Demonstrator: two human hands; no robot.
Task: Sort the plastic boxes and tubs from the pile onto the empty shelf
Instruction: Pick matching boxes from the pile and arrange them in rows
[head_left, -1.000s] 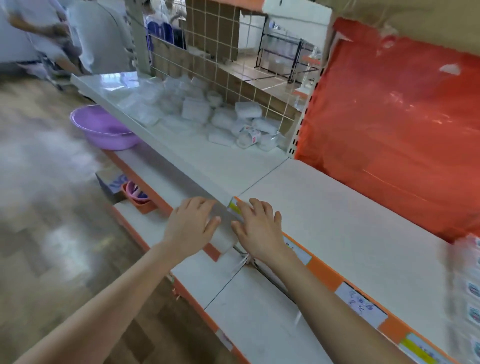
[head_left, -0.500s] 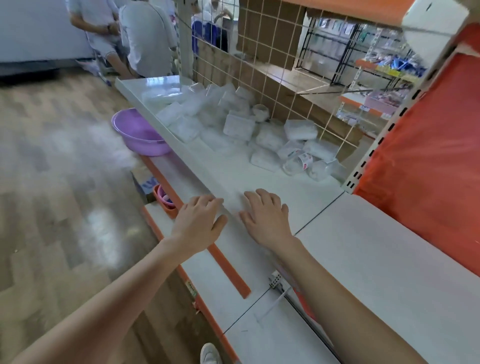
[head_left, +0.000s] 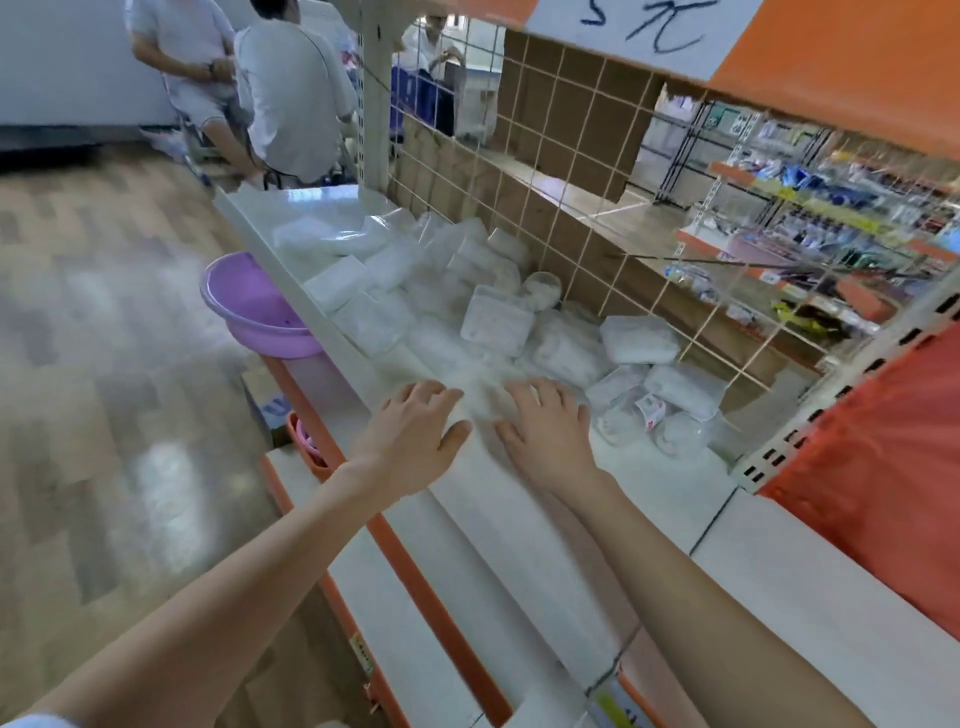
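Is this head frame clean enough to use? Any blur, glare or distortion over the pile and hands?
Head view: motion blur smears the floor and merges the near boxes of the pile; the left hand and right hand read fairly sharp; pale glare patches lie on the floor; the wide-angle lens bows the shelf edge.

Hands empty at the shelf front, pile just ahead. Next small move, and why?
Probably reach forward and grip the nearest box in the pile of clear plastic boxes and tubs. The left hand and right hand are open, palms down, holding nothing, just short of it. The visible part of the white right-hand shelf holds none yet.
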